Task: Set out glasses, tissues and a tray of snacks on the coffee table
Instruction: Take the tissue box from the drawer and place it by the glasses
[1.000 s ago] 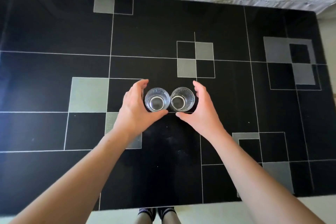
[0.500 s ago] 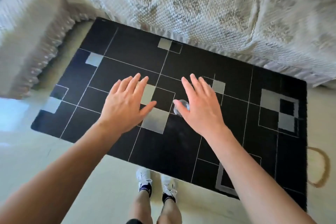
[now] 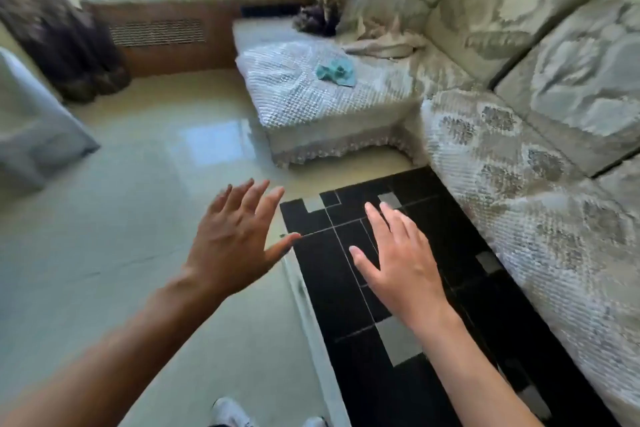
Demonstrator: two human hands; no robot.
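Observation:
The black coffee table [image 3: 349, 288] with grey squares and thin white lines runs from the middle of the view down to the right. My right hand [image 3: 398, 260] hovers over its near end, palm down, fingers spread, holding nothing. My left hand [image 3: 235, 239] is raised over the floor just left of the table's edge, fingers apart and empty. The two glasses are out of view. No tissues or snack tray show.
A pale quilted sofa [image 3: 540, 218] lines the table's right side, with a chaise section [image 3: 311, 94] ahead bearing a teal cloth [image 3: 336, 74]. Glossy cream floor [image 3: 121, 218] spreads to the left. A grey covered piece [image 3: 31, 125] stands at far left. My shoes [image 3: 232, 414] show at the bottom.
My hands let go of the two glasses and lifted away, fingers spread. The view swung left and up, so the glasses left the frame and the floor and chaise came in.

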